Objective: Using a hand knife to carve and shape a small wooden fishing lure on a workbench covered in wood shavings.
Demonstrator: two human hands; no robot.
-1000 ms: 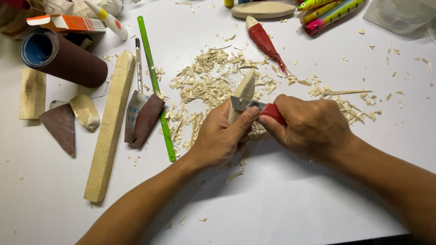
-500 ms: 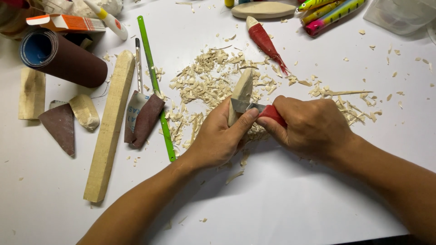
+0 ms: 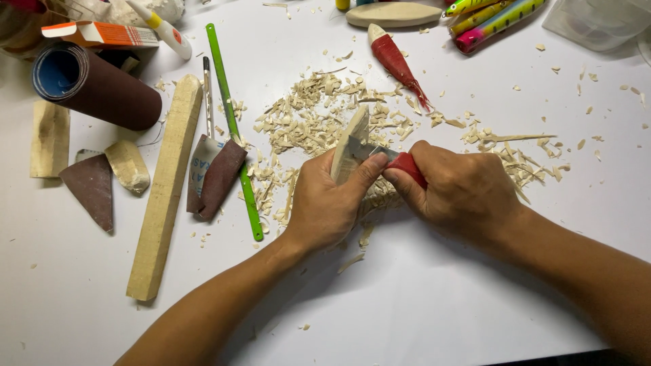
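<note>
Head view: white tabletop, items listed from largest to smallest.

Long square pale wooden stick: left of centre, long axis running from upper middle-left down towards the lower left.

Dark brown roll of sandpaper with a blue inner face: upper left, lying on its side.

Right hand: centre right, closed around the red handle of a small carving knife; the blade points left, towards the wood.

Left hand: centre, wrapped around the lower part of the workpiece, thumb pressed against the back of the blade.

Pale carved wooden blank, tapered to a point: centre of frame, standing out of the left hand, long axis rising up and slightly right; knife touching its right edge.

Relation: blank lies immediately left of the knife hand; the left hand is the nearer, holding it.

Heap of pale wood shavings: above and around both hands.

Thin green rod: left of the shavings.

Red painted fish-shaped lure body: upper centre.
</note>
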